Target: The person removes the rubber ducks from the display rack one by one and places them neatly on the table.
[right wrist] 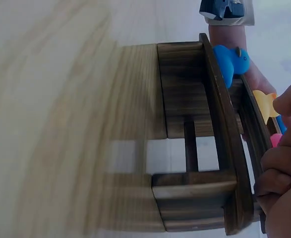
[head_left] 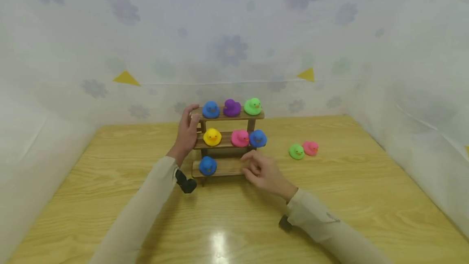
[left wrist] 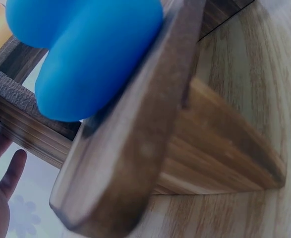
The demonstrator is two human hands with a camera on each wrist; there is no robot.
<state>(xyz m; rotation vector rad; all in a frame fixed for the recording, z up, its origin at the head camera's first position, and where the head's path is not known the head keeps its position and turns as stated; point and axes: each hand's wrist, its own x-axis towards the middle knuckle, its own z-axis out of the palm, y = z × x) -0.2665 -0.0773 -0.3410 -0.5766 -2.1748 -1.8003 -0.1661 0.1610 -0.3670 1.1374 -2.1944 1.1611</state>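
Observation:
A three-tier wooden rack [head_left: 223,167] stands on the table. My left hand [head_left: 187,133] holds its left side near the top tier, thumb in front. On the top tier sit a blue duck [head_left: 210,110], a purple duck [head_left: 232,108] and a green duck [head_left: 253,106]. The middle tier bears a yellow duck [head_left: 212,137], a pink duck [head_left: 240,138] and another blue duck [head_left: 258,138]. One more blue duck [head_left: 207,166] sits at the bottom left. My right hand [head_left: 267,174], fingers loosely bent, is at the bottom tier's right end, with nothing visible in it.
Right of the rack, a loose green duck [head_left: 296,151] and a loose pink duck [head_left: 310,148] stand side by side on the wooden table [head_left: 351,182]. A flower-patterned white sheet [head_left: 234,23] hangs behind and at the sides, with yellow triangles [head_left: 126,78] on it.

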